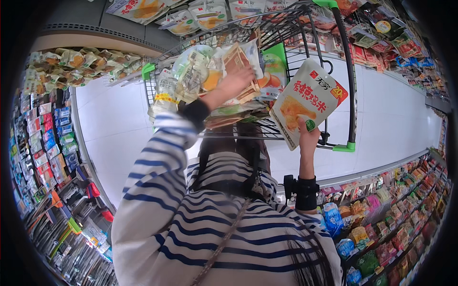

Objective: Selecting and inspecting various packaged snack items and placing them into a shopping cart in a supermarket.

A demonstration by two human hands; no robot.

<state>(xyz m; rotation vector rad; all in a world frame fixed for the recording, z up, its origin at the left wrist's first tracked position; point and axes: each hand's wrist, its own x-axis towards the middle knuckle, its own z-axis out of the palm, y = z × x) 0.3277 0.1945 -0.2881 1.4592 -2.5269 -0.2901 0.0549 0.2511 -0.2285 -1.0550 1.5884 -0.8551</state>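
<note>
My right hand (308, 134) pinches the lower edge of a white snack pouch (304, 102), thumb on its front. The pouch bears a picture of fried chicken and red writing, and is held tilted over the right end of a wire shopping cart (236, 137) with green corners. My left hand (238, 84) reaches into the cart, its fingers curled over a brown-and-cream package (236, 57). Around it lie clear vacuum packs (193, 77), a bag with a yellow band (164, 94) and a green pouch picturing eggs (272, 73). Flatter packages (239, 116) lie below my left wrist.
Hanging snack pouches (209, 16) line the shelf beyond the cart. Packs hang on a rack (50, 143) at the left, and a shelf of bagged snacks (386, 228) runs along the lower right. Pale floor tiles (386, 118) show between the cart and the shelves.
</note>
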